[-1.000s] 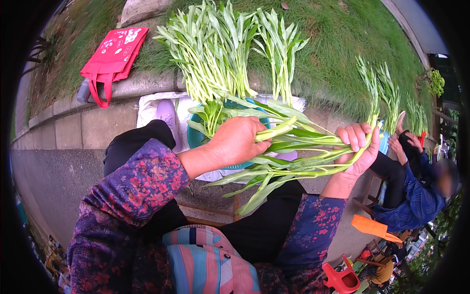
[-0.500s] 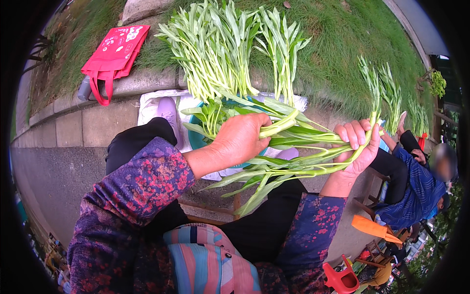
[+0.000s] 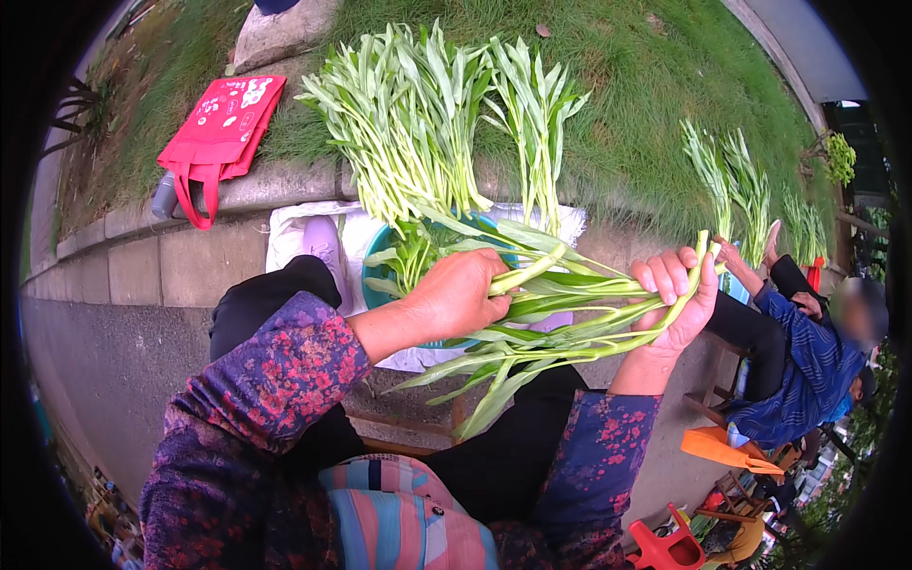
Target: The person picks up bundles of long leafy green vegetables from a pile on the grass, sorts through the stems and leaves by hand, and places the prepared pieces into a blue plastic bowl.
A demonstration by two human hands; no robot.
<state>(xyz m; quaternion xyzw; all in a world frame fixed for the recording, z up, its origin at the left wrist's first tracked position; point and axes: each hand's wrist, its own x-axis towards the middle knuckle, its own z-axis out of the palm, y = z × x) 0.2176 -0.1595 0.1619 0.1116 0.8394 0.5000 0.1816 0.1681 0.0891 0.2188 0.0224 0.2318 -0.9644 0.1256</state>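
Note:
My left hand (image 3: pixel 456 294) is closed in a pinch on thick, pale green water spinach stems (image 3: pixel 527 273), in front of my body. Beside it, my right hand (image 3: pixel 679 294) wraps its fingers round the stem ends of a leafy water spinach bunch (image 3: pixel 494 399). The bunch's leaves point left, passing under and below my left hand. Beneath my hands, a teal basin (image 3: pixel 374 296) holds loose green leaves (image 3: pixel 410 258); part of it is hidden by my left hand and the greens. A white woven sack (image 3: pixel 285 233) lies under the basin.
A large water spinach pile (image 3: pixel 418 123) and a smaller bunch (image 3: pixel 537 133) lie across the stone curb onto grass. A red tote bag (image 3: pixel 223 123) and grey bottle (image 3: pixel 165 198) rest at left. At right sit another person (image 3: pixel 788 351), an orange bag (image 3: pixel 731 448) and a red stool (image 3: pixel 670 546).
The far scene sits slightly lower in the picture. Both hands keep their hold on the greens; my right hand and its bunch have shifted a little left, and the stem ends tilt less outward.

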